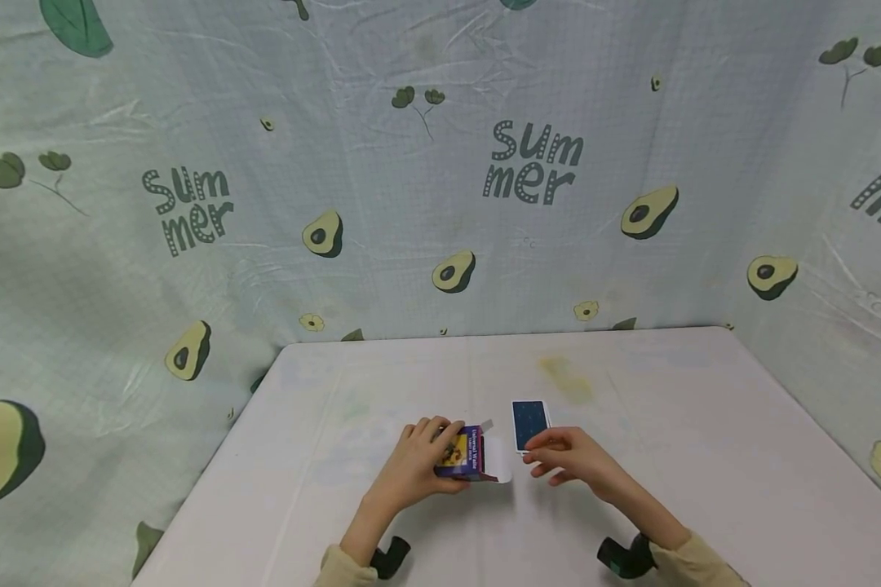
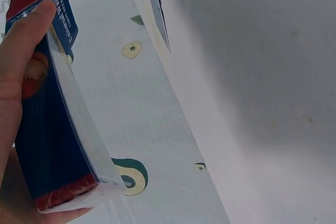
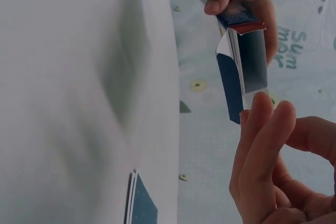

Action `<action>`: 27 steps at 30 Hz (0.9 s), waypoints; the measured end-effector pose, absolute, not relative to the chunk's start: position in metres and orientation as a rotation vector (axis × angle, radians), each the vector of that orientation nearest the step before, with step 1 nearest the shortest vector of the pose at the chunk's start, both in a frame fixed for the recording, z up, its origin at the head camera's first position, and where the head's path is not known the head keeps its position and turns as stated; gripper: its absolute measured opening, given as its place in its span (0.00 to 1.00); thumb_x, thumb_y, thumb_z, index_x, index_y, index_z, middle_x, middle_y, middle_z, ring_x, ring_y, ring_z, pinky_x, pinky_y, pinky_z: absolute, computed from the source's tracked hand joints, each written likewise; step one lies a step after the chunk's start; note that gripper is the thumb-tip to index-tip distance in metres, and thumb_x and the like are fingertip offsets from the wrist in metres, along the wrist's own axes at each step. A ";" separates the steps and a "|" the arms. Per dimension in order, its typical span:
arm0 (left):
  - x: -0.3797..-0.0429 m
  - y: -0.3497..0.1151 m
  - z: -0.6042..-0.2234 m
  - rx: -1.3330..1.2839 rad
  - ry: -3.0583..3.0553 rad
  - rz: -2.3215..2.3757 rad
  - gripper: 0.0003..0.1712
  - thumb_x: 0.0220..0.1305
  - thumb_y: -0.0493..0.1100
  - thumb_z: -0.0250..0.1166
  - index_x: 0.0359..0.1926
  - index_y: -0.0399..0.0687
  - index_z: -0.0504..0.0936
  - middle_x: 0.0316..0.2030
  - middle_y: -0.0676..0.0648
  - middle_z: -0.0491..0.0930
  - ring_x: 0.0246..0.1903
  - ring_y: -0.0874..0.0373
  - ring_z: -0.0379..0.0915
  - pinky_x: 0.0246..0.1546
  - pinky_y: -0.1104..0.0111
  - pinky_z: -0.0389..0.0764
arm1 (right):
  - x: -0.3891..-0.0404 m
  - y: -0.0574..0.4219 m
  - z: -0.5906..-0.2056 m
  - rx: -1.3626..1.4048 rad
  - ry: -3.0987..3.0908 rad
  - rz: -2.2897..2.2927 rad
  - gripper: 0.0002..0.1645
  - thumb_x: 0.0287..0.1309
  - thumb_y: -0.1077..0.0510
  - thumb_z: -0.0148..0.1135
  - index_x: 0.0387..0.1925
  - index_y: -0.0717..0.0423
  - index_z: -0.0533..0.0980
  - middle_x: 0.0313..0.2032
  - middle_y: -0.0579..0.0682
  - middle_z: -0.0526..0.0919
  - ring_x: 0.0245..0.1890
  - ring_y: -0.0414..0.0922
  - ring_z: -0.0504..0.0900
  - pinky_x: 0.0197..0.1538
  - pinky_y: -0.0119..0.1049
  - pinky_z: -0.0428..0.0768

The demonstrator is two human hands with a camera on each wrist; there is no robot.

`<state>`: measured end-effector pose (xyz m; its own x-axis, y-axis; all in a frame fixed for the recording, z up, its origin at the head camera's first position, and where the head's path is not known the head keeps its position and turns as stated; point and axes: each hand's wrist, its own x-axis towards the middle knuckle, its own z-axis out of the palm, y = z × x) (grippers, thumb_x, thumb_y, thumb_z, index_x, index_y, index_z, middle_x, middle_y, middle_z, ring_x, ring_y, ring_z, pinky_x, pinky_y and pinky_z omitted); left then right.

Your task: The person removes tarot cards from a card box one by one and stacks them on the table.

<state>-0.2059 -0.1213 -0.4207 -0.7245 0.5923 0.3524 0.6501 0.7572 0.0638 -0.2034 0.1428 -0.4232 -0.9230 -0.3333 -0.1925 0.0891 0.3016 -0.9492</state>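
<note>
My left hand (image 1: 411, 465) grips a blue and red tarot card box (image 1: 455, 453) above the table, its open end and white flap facing right. In the right wrist view the box's mouth (image 3: 254, 64) shows a mostly hollow inside with thin pale layers along one side. My right hand (image 1: 576, 461) hovers right of the box with bent, relaxed fingers and nothing between them. A stack of dark blue-backed cards (image 1: 530, 422) lies on the table just beyond the right fingertips. The left wrist view shows the box's long side (image 2: 52, 129) with the thumb near the flap.
The white-covered table (image 1: 668, 424) has a yellowish stain (image 1: 567, 379) behind the cards. A curtain (image 1: 382, 179) printed with avocados and lettering hangs behind and at the sides. Dark wrist cameras (image 1: 391, 558) sit at both cuffs.
</note>
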 end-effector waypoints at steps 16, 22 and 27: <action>-0.206 -0.113 -0.422 -0.984 -2.614 -0.158 0.46 0.36 0.66 0.68 0.57 0.53 0.68 0.45 0.52 0.70 0.43 0.59 0.65 0.43 0.62 0.67 | -0.207 0.132 -0.421 -0.296 2.207 -1.648 0.26 0.54 0.50 0.58 0.45 0.70 0.72 0.37 0.58 0.83 0.30 0.44 0.83 0.31 0.37 0.80; -0.205 -0.110 -0.421 -0.988 -2.639 -0.145 0.45 0.38 0.67 0.67 0.58 0.54 0.67 0.46 0.52 0.70 0.44 0.59 0.65 0.45 0.63 0.68 | -0.207 0.126 -0.423 -0.348 2.181 -1.657 0.23 0.54 0.52 0.58 0.43 0.70 0.73 0.36 0.58 0.83 0.30 0.44 0.83 0.30 0.37 0.80; -0.204 -0.107 -0.421 -0.999 -2.636 -0.142 0.45 0.39 0.67 0.66 0.58 0.54 0.67 0.46 0.53 0.70 0.44 0.60 0.65 0.46 0.63 0.67 | -0.207 0.124 -0.422 -0.354 2.158 -1.656 0.22 0.55 0.53 0.57 0.43 0.70 0.73 0.35 0.58 0.83 0.30 0.43 0.82 0.31 0.37 0.80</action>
<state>-0.2038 -0.1071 -0.4213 -0.7054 0.6287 0.3273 0.6602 0.7508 -0.0192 -0.2065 0.1236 -0.4221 -0.8895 -0.4295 -0.1558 0.0393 0.2679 -0.9626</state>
